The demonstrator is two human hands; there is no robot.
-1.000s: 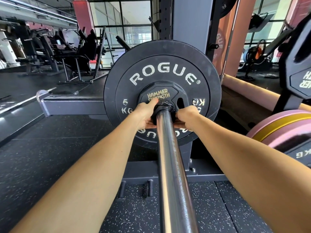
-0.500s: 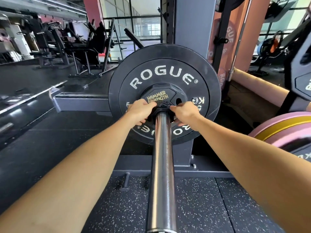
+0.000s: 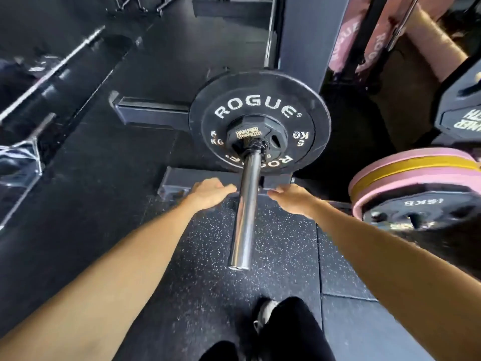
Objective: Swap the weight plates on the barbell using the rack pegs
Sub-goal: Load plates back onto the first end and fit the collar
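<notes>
A black Rogue plate (image 3: 260,105) and a small Hammer Strength plate (image 3: 251,135) sit on the barbell sleeve (image 3: 246,204). The left hand (image 3: 210,192) and right hand (image 3: 292,198) flank it, fingers released, grasping nothing. Pink plates (image 3: 416,170) crowd the right; the speckled floor (image 3: 281,256) lies below.

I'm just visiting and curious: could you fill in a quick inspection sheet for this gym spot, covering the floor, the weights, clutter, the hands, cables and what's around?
Surface: black speckled rubber floor, seams visible.
Job's things: chrome barbell sleeve carries a black Rogue 5 kg plate, a small Hammer Strength plate in front of it, and a collar against that.
Clutter: nothing seen.
Grippers: left hand and right hand are open, either side of the sleeve, touching nothing.
Cables: nothing seen.
Surroundings: rack upright behind; pink and yellow plates stored at right, a 15 kg plate in front of them; another barbell on the floor at left.
</notes>
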